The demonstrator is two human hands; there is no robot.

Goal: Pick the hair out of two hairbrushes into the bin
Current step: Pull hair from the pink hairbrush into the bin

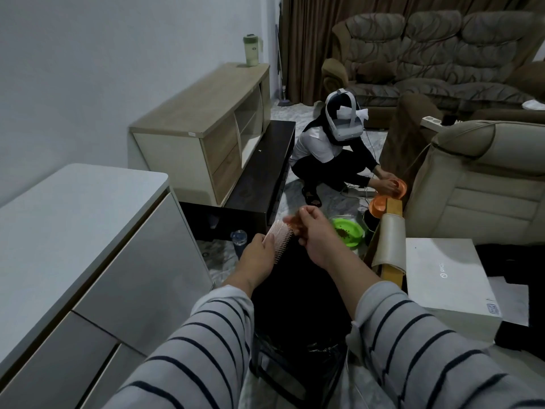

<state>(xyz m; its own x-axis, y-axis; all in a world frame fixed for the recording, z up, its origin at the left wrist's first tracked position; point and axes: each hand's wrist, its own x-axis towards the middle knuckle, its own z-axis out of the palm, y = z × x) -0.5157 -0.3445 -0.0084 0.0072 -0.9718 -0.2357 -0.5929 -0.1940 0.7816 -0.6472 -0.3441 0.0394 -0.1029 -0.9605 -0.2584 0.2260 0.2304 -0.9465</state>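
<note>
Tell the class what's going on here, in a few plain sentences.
A person in striped sleeves holds a pink hairbrush in the left hand, bristles facing right. The right hand works at the bristles with curled fingers, above a black-lined bin. Any hair pinched is too small to see. Beyond, another person crouches, handling orange bowls.

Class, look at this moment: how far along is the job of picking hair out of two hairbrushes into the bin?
Done: nothing can be confirmed; any hair in the black-lined bin cannot be seen. In hand: the left hand holds a pink hairbrush over the bin, while the right hand works at its bristles. Left: finishing this brush, and a second brush, which is not in view.
</note>
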